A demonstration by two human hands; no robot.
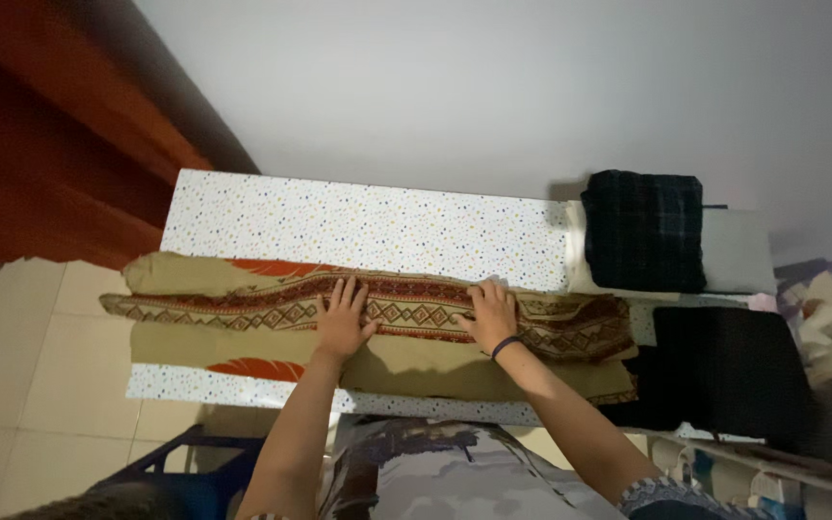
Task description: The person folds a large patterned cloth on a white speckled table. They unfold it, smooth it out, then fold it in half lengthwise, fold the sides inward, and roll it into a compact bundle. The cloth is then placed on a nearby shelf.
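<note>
Cloth [243,313] on the desk [368,226] looks soft and light; left hand [342,320] and right hand [489,314] press it flat, fingers spread, gripping nothing.

A white speckled table [358,226] crossed the middle of the frame. At upper right lay a folded dark plaid cloth [644,229] on a pale folded cloth [736,252], with a black cloth [724,371] below. An orange-red curtain [40,135] hung at upper left above beige floor tiles [31,385].
</note>
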